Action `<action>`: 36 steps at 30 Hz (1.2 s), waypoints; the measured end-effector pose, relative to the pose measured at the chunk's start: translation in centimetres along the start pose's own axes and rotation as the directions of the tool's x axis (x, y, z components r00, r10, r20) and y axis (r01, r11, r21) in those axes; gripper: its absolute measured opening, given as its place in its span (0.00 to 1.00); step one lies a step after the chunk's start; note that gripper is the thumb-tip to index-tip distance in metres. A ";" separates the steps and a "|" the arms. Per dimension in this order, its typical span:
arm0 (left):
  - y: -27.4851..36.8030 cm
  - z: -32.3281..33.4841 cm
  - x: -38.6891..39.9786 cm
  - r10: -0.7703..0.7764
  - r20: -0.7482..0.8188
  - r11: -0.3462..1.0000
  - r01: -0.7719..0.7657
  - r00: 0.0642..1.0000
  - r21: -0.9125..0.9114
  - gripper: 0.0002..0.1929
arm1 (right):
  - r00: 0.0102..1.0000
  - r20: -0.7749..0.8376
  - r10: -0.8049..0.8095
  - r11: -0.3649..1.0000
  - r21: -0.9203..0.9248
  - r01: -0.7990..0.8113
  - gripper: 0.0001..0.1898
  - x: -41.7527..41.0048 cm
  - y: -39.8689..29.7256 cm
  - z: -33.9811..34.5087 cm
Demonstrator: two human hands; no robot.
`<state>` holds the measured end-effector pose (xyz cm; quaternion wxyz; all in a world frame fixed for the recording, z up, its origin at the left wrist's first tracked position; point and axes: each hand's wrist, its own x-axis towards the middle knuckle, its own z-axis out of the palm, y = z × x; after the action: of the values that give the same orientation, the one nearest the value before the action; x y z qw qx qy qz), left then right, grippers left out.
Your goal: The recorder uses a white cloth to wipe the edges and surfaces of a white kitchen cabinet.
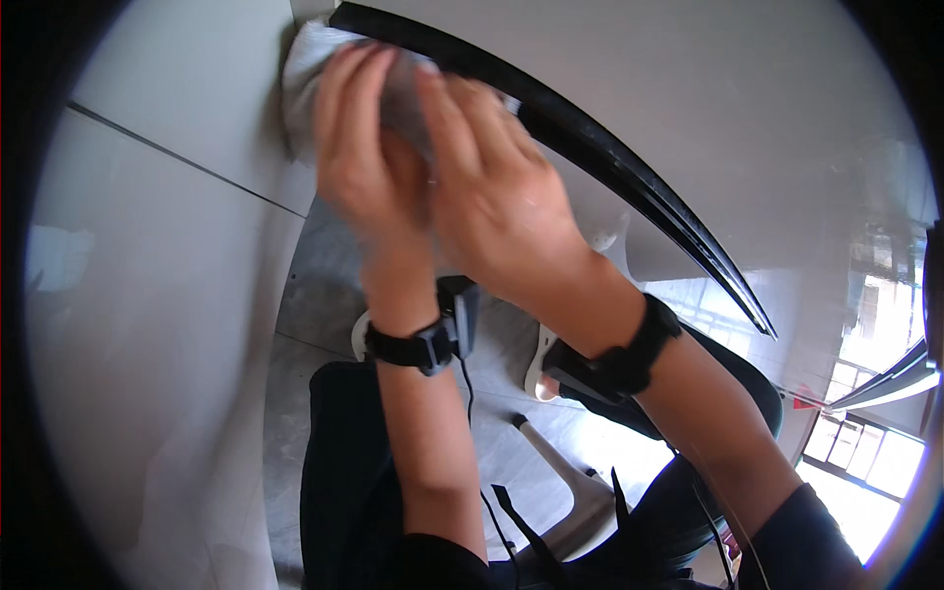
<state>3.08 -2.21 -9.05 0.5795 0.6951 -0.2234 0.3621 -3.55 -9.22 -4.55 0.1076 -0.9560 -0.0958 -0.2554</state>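
A whitish cloth or bag-like bundle [302,81] lies against a pale panel at the upper left, beside one end of a long curved black strip [597,140]. Both my hands are at this bundle, blurred by motion. My left hand [361,140] has its fingers over the bundle's middle, bent towards its far side. Close on its right, my right hand [494,169] lies over the bundle's right part, fingertips near the black strip. The palms and the undersides of the fingers are hidden, so the grip of each hand does not show. Each wrist wears a black band with a device.
A glossy pale panel [147,295] with a thin dark seam stands on the left. Another pale glossy surface [737,110] extends beyond the strip. Below are grey floor tiles [324,295], a pale chair or stool leg [549,457] and a thin black cable [470,391].
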 end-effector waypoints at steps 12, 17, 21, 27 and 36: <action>4.0 2.1 -3.6 -0.088 0.071 0.987 0.096 0.994 -0.125 0.15 | 0.982 0.176 0.069 0.982 -0.183 -0.036 0.27 -4.5 1.9 -5.0; 10.3 4.4 -9.2 -0.104 0.219 0.957 0.157 0.970 -0.243 0.13 | 0.936 0.245 0.252 0.942 -0.285 -0.179 0.27 -10.0 2.6 -10.0; 10.2 4.2 -9.2 -0.029 0.257 0.978 0.081 0.966 -0.194 0.14 | 0.926 0.244 0.288 0.936 -0.274 -0.218 0.28 -10.5 2.7 -10.3; 6.6 3.1 -7.2 0.035 0.249 0.996 -0.013 0.968 -0.091 0.14 | 0.952 0.219 0.215 0.966 -0.191 -0.174 0.30 -7.7 2.4 -7.9; -0.5 1.2 -4.0 -0.204 0.084 0.968 0.213 0.975 -0.134 0.25 | 0.994 0.045 -0.097 0.995 -0.008 0.098 0.27 1.4 0.7 0.6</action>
<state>1.22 -3.64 -12.49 0.6545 0.6836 -0.1943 0.2580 -1.93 -9.56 -4.48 0.0879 -0.9563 -0.1435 -0.2392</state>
